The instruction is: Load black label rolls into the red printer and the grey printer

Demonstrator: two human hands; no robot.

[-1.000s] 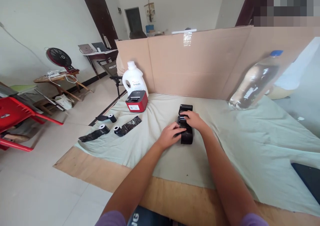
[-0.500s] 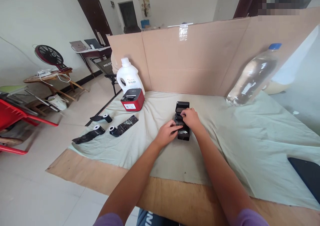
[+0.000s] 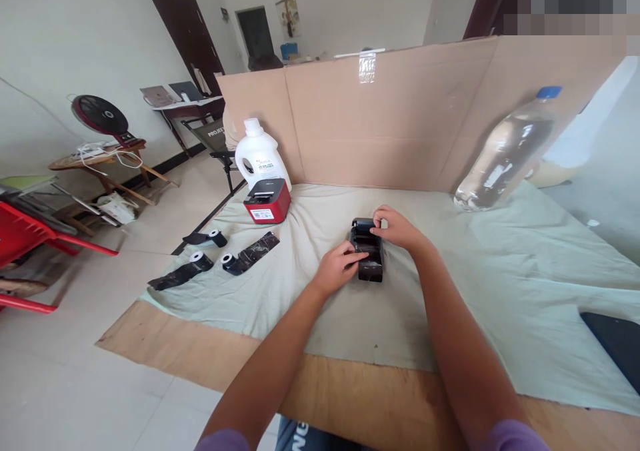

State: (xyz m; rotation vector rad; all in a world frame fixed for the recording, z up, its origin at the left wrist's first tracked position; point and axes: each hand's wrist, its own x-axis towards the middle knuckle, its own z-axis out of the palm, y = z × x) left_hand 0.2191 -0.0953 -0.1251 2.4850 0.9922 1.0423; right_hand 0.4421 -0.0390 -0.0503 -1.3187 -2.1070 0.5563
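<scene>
A small black device (image 3: 371, 271) lies on the pale green cloth, its lid (image 3: 363, 224) raised at the far end. Dark glossy film shows across its near part. My left hand (image 3: 339, 264) rests at the device's left side, fingers apart, with the index finger stretched over the film. At the upper right corner, my right hand (image 3: 393, 228) pinches the edge of the lid between thumb and fingers. What lies inside the device is too dark to make out.
Black rolls (image 3: 201, 260) with loose strips lie at the left. Behind them stand a red and black printer (image 3: 269, 202) and a white jug (image 3: 262, 154). A clear bottle (image 3: 505, 151) leans against the cardboard (image 3: 390, 124). A dark flat object (image 3: 615, 344) lies at the right edge.
My right hand has moved from the device's middle to the lid at its far right corner. The lid has tilted toward me. My left hand has stayed at the left side.
</scene>
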